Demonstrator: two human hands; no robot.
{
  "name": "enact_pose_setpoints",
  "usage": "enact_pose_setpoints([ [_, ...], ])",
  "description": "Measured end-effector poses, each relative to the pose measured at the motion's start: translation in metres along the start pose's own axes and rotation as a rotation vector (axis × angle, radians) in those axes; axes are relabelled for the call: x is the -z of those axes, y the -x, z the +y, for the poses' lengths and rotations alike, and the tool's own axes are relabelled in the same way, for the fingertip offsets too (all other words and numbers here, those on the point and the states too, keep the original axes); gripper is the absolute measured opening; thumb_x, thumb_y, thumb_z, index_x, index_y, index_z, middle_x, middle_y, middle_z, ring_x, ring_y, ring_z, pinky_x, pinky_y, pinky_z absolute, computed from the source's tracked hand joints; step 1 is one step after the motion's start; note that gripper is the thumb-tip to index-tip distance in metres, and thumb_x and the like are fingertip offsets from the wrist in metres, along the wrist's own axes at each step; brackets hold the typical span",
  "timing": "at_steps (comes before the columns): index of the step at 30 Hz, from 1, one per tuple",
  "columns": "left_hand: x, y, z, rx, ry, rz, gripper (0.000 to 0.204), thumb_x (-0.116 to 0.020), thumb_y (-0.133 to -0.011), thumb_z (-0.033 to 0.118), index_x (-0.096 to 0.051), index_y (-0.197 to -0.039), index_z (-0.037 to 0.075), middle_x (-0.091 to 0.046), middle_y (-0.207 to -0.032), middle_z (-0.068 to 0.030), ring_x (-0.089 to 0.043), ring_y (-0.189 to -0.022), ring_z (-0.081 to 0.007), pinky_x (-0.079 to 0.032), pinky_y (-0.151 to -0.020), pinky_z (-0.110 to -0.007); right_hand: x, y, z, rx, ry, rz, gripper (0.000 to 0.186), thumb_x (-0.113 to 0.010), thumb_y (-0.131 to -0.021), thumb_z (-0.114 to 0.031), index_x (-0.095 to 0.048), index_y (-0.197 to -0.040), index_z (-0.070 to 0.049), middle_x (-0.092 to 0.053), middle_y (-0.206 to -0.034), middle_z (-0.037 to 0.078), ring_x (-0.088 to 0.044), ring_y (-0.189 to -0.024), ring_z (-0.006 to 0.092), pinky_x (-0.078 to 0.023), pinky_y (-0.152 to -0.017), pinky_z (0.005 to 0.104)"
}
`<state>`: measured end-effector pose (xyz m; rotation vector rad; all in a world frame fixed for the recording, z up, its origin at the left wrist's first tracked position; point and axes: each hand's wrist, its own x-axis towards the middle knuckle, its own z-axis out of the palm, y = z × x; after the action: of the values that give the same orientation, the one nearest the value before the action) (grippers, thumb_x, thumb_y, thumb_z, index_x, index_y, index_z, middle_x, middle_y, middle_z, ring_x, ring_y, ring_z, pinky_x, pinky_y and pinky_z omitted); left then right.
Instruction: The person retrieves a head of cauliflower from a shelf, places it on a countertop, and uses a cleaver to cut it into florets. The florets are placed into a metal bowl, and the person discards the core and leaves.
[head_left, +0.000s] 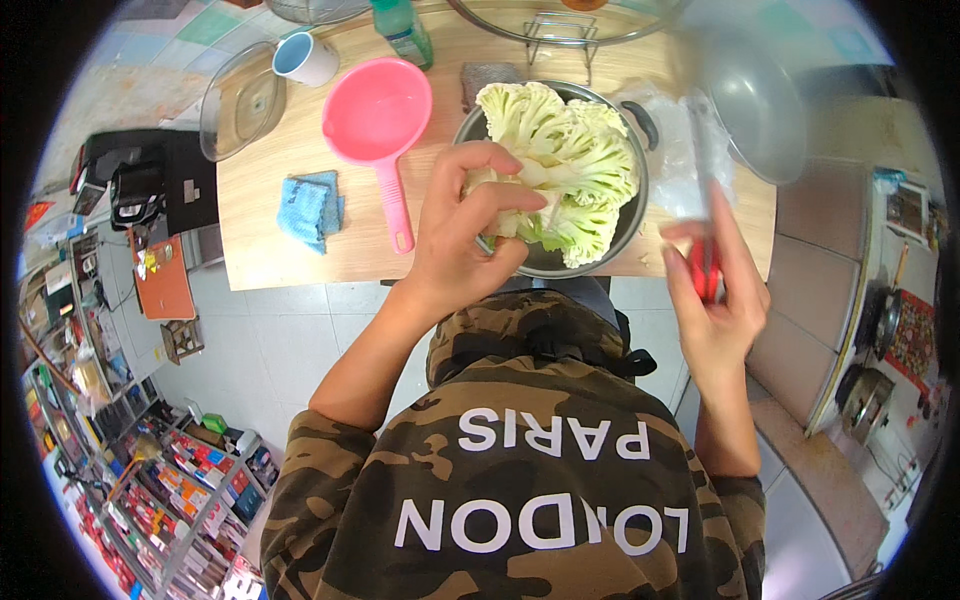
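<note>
My left hand (467,225) grips the left part of pale cauliflower florets (560,150), which fill a dark round pot (631,220) with a black side handle. My right hand (720,285) holds the red handle of a knife (704,262) to the right of the pot. The blade points up toward the back of the table and is blurred by motion. A crumpled clear plastic bag (665,160) lies under and beside the blade.
The wooden table (260,255) also holds a pink ladle (376,120), blue cloth (310,208), glass dish (238,105), mug (305,58), green bottle (402,35), wire rack (560,40) and, at right, a metal bowl (770,120). Cluttered shelves (200,480) stand at lower left.
</note>
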<state>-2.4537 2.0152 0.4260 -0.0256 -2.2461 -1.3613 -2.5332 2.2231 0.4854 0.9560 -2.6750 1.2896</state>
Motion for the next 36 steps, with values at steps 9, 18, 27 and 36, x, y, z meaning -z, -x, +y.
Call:
enact_pose_setpoints([
  [9, -0.029, -0.019, 0.018, -0.087, -0.108, -0.159, 0.037, -0.058, -0.053, -0.007, -0.060, -0.087, 0.009, -0.049, -0.102, -0.0096, -0.048, -0.098, -0.0312, -0.042, -0.081, -0.038, -0.028, -0.034, 0.024, 0.090, -0.033, -0.053, 0.062, -0.068, -0.065, 0.004, -0.054, -0.123, -0.014, -0.061, -0.083, 0.011, -0.058, -0.071, 0.0259, -0.048, -0.063, 0.0350],
  [18, -0.056, -0.022, 0.032, -0.174, -0.291, -0.295, 0.038, -0.058, -0.053, -0.007, -0.059, -0.087, 0.008, -0.050, -0.102, -0.0093, -0.048, -0.099, -0.0327, -0.043, -0.079, -0.039, -0.019, -0.025, 0.053, 0.074, 0.003, -0.079, 0.059, -0.066, -0.067, 0.003, -0.055, -0.122, -0.014, -0.062, -0.087, 0.010, -0.060, -0.075, 0.0228, -0.050, -0.063, 0.0311],
  [27, -0.040, -0.013, 0.026, 0.227, -0.308, 0.072, 0.037, -0.052, -0.055, -0.010, -0.058, -0.088, 0.005, -0.048, -0.108, -0.0084, -0.046, -0.104, -0.0215, -0.042, -0.082, -0.031, 0.078, -0.002, 0.133, -0.239, 0.042, 0.226, 0.052, -0.064, -0.076, 0.001, -0.052, -0.125, -0.009, -0.064, -0.106, 0.011, -0.060, -0.074, 0.0108, -0.049, -0.068, 0.0251],
  [36, -0.017, -0.009, 0.018, 0.373, 0.129, 0.461, 0.044, -0.039, -0.054, -0.016, -0.055, -0.091, 0.001, -0.044, -0.119, -0.0121, -0.044, -0.112, -0.0204, -0.031, -0.098, -0.030, 0.067, 0.063, 0.239, -0.551, 0.321, 0.279, 0.046, -0.062, -0.080, -0.002, -0.053, -0.125, -0.008, -0.065, -0.078, 0.003, -0.043, -0.060, 0.0041, -0.042, -0.056, 0.0210],
])
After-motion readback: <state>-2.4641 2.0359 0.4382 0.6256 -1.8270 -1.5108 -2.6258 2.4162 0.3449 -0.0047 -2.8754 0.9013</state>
